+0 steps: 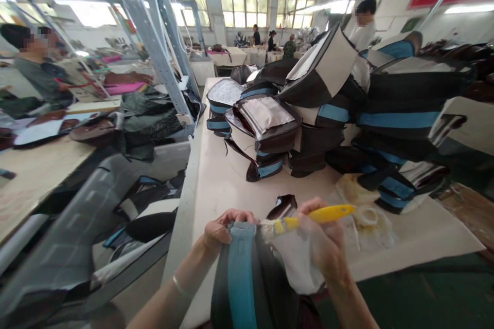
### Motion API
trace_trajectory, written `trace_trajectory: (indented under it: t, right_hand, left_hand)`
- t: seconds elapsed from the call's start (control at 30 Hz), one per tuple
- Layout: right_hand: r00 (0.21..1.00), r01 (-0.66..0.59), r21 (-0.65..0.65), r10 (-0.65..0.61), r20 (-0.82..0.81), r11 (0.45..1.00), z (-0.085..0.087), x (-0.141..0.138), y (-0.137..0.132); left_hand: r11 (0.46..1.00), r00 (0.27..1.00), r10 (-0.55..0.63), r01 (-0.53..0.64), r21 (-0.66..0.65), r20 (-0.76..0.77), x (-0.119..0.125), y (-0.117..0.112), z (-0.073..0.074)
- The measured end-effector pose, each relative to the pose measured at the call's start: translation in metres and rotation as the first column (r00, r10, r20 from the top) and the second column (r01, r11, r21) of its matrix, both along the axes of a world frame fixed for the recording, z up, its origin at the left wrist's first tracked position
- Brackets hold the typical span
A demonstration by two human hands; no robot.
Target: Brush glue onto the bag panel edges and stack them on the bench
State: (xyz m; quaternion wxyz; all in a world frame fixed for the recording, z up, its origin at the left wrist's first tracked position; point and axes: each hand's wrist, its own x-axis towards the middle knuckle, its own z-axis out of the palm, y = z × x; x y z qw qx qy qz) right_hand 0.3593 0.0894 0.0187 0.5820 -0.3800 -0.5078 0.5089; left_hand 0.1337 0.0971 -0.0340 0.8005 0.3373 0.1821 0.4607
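Observation:
My left hand pinches the top end of a black bag piece with a blue stripe, which stands at the table's near side. Between the fingers of my right hand is a paintbrush with a yellow handle. Its pale bristles touch or almost touch the edge of the bag piece beside my left fingers; contact is blurred. White lining cloth hangs from the piece below my right hand. A small dark scrap lies just beyond the brush.
Stacked black, white and blue bag pieces fill the far part of the pale table. A glue-stained plastic container sits to the right. On the left, a grey bin holds more pieces beside a metal post. Several people work farther back.

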Motion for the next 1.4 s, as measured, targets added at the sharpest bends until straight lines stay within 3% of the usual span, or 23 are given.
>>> trace_trajectory:
  t: [0.1, 0.2, 0.47, 0.63, 0.73, 0.8, 0.93, 1.0, 1.07, 1.13, 1.23, 1.3, 1.4]
  right_hand:
    - [0.997, -0.066, 0.003, 0.065, 0.048, 0.998, -0.001, -0.012, 0.0]
    - [0.991, -0.027, 0.101, 0.013, 0.135, 0.995, 0.001, -0.019, -0.003]
    - [0.994, 0.035, 0.122, -0.048, 0.103, 0.992, -0.004, -0.026, -0.015]
    - [0.974, 0.038, 0.216, -0.085, 0.211, 0.976, -0.011, -0.033, -0.02]
    - [0.97, 0.057, 0.209, -0.104, 0.221, 0.976, -0.008, -0.024, -0.019]
    - [0.963, 0.163, 0.177, -0.195, 0.184, 0.971, -0.007, -0.01, -0.015]
    - [0.947, 0.291, 0.081, -0.299, 0.119, 0.953, -0.012, 0.018, -0.005]
    - [0.948, 0.296, 0.028, -0.297, 0.111, 0.955, -0.021, 0.022, -0.002]
    - [0.954, 0.266, -0.017, -0.26, 0.149, 0.964, -0.031, 0.021, -0.001]
    - [0.952, 0.232, -0.056, -0.214, 0.221, 0.971, -0.042, 0.019, -0.002]
    - [0.944, 0.242, -0.111, -0.208, 0.258, 0.964, -0.056, 0.021, -0.003]
    - [0.95, 0.257, -0.139, -0.224, 0.22, 0.956, -0.06, 0.025, -0.003]
    - [0.958, 0.254, -0.147, -0.227, 0.177, 0.956, -0.061, 0.024, 0.0]
  left_hand:
    - [0.997, 1.0, 0.025, -0.024, -0.078, 0.013, -0.001, -0.002, -0.003]
    - [0.988, 0.999, 0.037, -0.039, -0.15, -0.013, -0.005, -0.002, -0.003]
    - [0.977, 0.989, 0.141, -0.145, -0.155, -0.036, -0.011, -0.001, -0.009]
    - [0.992, 0.994, 0.106, -0.106, -0.075, -0.003, -0.019, 0.007, -0.019]
    - [0.999, 0.985, 0.028, -0.02, 0.048, -0.17, -0.05, 0.023, -0.016]
    - [0.992, 0.907, -0.076, 0.112, 0.063, -0.414, -0.08, 0.037, -0.007]
    - [0.935, 0.599, -0.329, 0.313, -0.165, -0.73, -0.115, 0.064, 0.012]
    - [0.933, 0.406, -0.291, 0.322, -0.163, -0.866, -0.108, 0.073, 0.009]
    - [0.956, 0.294, -0.156, 0.286, -0.069, -0.943, -0.089, 0.079, -0.006]
    - [0.97, 0.292, -0.055, 0.241, 0.018, -0.955, -0.066, 0.081, -0.026]
    - [0.977, 0.341, 0.0, 0.199, 0.072, -0.94, -0.035, 0.074, -0.051]
    - [0.978, 0.379, 0.003, 0.193, 0.082, -0.925, -0.02, 0.064, -0.058]
    - [0.978, 0.447, 0.011, 0.183, 0.104, -0.894, -0.008, 0.048, -0.056]
